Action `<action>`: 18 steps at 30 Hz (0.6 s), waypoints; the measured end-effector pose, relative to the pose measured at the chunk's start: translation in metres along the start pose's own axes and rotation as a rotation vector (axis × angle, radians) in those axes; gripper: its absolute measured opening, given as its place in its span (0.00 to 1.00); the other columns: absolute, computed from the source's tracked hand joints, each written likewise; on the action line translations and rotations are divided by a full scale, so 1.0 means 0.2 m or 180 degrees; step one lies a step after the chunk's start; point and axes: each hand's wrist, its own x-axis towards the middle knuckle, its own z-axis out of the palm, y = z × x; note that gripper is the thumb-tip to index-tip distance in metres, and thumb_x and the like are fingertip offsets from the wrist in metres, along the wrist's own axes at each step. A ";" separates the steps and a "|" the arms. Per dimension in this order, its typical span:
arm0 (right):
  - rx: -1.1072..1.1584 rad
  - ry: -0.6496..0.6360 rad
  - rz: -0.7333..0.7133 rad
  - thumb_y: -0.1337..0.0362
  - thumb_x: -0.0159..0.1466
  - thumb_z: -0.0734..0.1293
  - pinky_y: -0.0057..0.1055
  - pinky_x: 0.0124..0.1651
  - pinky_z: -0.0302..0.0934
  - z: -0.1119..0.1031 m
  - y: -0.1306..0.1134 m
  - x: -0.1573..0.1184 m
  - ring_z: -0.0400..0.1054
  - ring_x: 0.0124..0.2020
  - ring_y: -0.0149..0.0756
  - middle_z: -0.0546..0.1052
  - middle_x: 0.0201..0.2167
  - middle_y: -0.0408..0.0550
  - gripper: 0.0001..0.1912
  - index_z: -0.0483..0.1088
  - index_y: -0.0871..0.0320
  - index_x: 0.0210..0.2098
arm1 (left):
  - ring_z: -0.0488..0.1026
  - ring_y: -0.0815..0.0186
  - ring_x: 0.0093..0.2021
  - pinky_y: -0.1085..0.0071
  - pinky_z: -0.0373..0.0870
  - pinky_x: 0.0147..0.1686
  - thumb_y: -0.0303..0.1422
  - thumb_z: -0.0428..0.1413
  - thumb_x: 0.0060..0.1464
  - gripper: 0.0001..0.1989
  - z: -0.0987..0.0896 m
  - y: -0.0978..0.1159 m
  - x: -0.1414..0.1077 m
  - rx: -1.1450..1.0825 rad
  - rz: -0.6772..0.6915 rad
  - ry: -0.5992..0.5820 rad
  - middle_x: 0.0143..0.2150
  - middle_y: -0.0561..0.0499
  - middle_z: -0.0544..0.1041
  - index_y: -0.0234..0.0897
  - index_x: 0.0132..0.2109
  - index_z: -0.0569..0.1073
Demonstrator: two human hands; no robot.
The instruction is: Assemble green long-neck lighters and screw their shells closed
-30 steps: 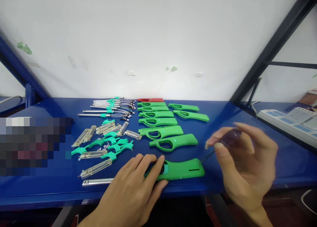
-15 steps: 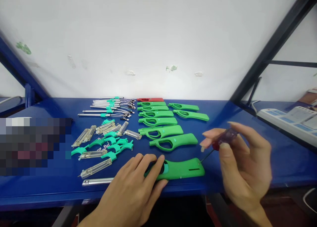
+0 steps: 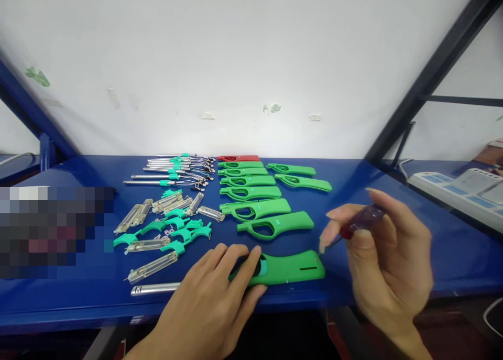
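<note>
A green lighter (image 3: 293, 266) with a silver tube (image 3: 155, 288) lies along the table's front edge. My left hand (image 3: 214, 292) is closed around its trigger end, fingers over the handle opening. To the right, my right hand (image 3: 387, 255) grips a small screwdriver with a purple and red handle (image 3: 362, 219) between thumb and fingers. Its thin shaft points down and left, partly hidden by a fingertip, just right of the lighter's end and apart from it. Beyond the lighter lie several green handle shells (image 3: 291, 222) and one red shell (image 3: 239, 158).
Several metal tubes with wires (image 3: 145, 183) lie at the back left. Clear fuel tanks (image 3: 153, 266) and teal triggers (image 3: 178, 246) are strewn nearer. A blurred dark object (image 3: 58, 229) is at the far left. White panels (image 3: 459, 189) stand at the right on the blue table (image 3: 393, 184).
My right hand has drawn the screwdriver slightly right, off the lighter's end. The left hand and the lighter have not moved.
</note>
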 end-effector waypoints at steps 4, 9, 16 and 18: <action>-0.0585 0.0133 0.0393 0.59 0.80 0.65 0.35 0.37 0.71 -0.09 -0.07 0.03 0.73 0.37 0.37 0.79 0.43 0.45 0.21 0.72 0.39 0.70 | 0.82 0.54 0.48 0.56 0.81 0.49 0.37 0.40 0.84 0.23 0.00 0.00 0.00 0.0018 -0.0010 -0.0004 0.52 0.42 0.83 0.31 0.65 0.75; -0.1763 -0.1430 0.0577 0.49 0.72 0.74 0.27 0.29 0.67 -0.26 -0.12 0.08 0.72 0.27 0.32 0.77 0.29 0.41 0.09 0.85 0.45 0.44 | 0.83 0.54 0.48 0.56 0.81 0.50 0.36 0.40 0.84 0.23 0.01 -0.01 -0.01 0.0037 -0.0026 0.0056 0.52 0.42 0.84 0.32 0.65 0.75; -0.1900 -0.2022 0.1068 0.46 0.72 0.73 0.28 0.40 0.73 -0.29 -0.04 0.05 0.80 0.36 0.35 0.82 0.39 0.41 0.10 0.85 0.41 0.43 | 0.83 0.53 0.48 0.54 0.82 0.50 0.36 0.41 0.84 0.22 0.01 0.00 -0.02 0.0043 -0.0020 0.0024 0.52 0.42 0.84 0.31 0.66 0.75; -0.1885 -0.2042 0.1182 0.48 0.73 0.71 0.28 0.40 0.72 -0.26 -0.03 0.05 0.80 0.36 0.35 0.82 0.39 0.41 0.12 0.84 0.43 0.40 | 0.83 0.53 0.48 0.54 0.82 0.49 0.36 0.40 0.84 0.22 0.01 0.00 -0.01 0.0056 -0.0023 0.0021 0.52 0.42 0.84 0.32 0.66 0.75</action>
